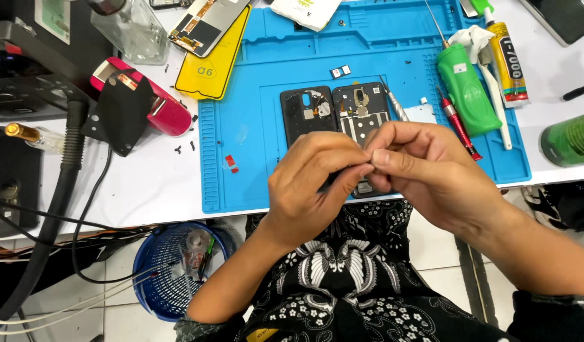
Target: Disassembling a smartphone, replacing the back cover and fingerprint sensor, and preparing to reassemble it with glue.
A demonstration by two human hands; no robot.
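Both hands are meeting right over the front edge of the blue mat point(254, 190), fingertips pressed together. The left hand point(311, 183) is curling in, thumb and forefinger pinching toward the right hand point(425, 171), which is pinching back with its own thumb and forefinger; whatever is sitting between those fingertips is too small to make out. Directly under the hands, an opened phone point(361, 111) is lying on the mat, its insides facing up, its lower end hiding behind the knuckles. Touching its left side, the black back cover point(304, 114) is lying flat. Just beside the phone's upper right corner, a slim metal tool point(393, 101) is resting at a slant. Farther toward the mat's right edge, a red screwdriver point(460, 126) is lying beside a green bottle point(466, 88), and a glue tube point(510, 60) is lying alongside them. Over the mat's top left corner, a yellow sheet point(209, 69) is lying with a phone screen point(203, 25) on top of it. Off the mat to the left, on the white table, a red device point(159, 104) is sitting behind a black pouch point(121, 114). Down below the table edge, a blue basket point(165, 272) is standing on the tiled floor.
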